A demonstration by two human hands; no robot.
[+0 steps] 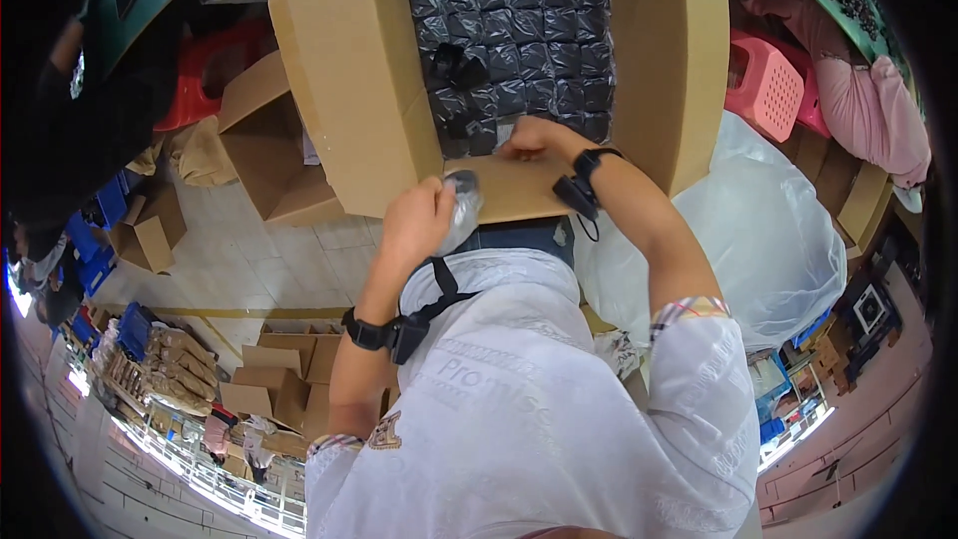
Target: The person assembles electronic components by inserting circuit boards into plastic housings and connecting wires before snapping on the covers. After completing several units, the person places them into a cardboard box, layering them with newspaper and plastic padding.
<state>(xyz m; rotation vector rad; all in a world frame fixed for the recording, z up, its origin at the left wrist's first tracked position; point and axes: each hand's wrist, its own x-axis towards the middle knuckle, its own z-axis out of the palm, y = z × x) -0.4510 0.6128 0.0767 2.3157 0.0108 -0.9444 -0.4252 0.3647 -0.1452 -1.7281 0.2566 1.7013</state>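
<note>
An open cardboard box (351, 70) stands before me, holding rows of small dark items (529, 35) wrapped in clear plastic. A few darker pieces (459, 67) lie loose on top at the left. My left hand (417, 215) is closed around a plastic-wrapped dark item (462, 208), just outside the near flap (519, 190). Over the box's near edge reaches my right hand (532, 140), its fingers curled down beside a small pale patch. What those fingers hold, if anything, is hidden. Both wrists wear black straps with small devices.
A large translucent plastic bag (718, 240) bulges at my right. Pink stools (766, 88) and a seated person in pink (848, 90) are beyond it. Another open carton (264, 140) and a red stool (205, 75) stand left, near a person in dark clothing (100, 130).
</note>
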